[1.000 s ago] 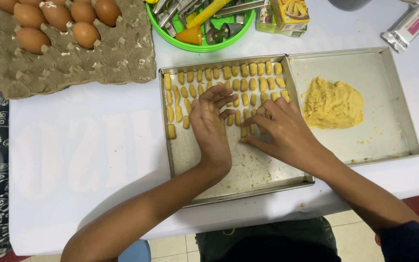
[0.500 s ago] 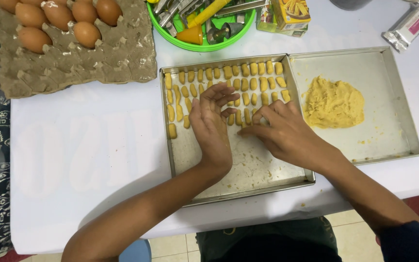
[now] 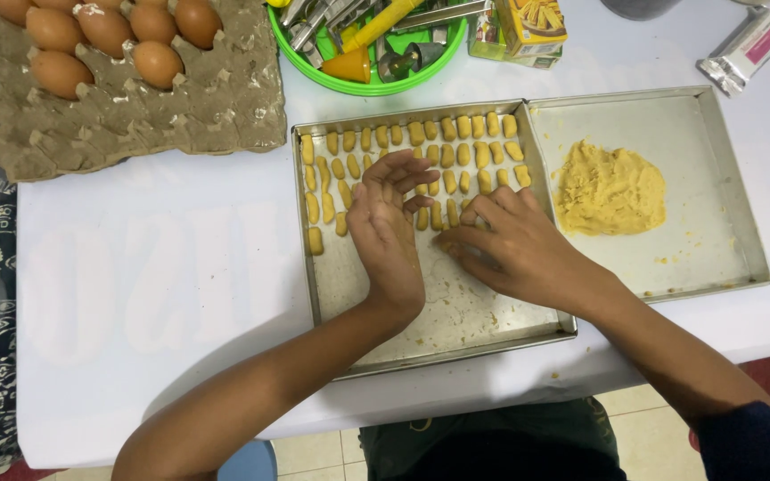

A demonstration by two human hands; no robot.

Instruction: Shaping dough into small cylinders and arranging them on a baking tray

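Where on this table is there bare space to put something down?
The white table is bare between the egg carton and the left baking tray. That tray's near half, under the left hand and right hand, is bare. The far edge is crowded by the green bowl.

L hand flat, fingers spread, palm down; R hand beside it, fingers bent, tips down.
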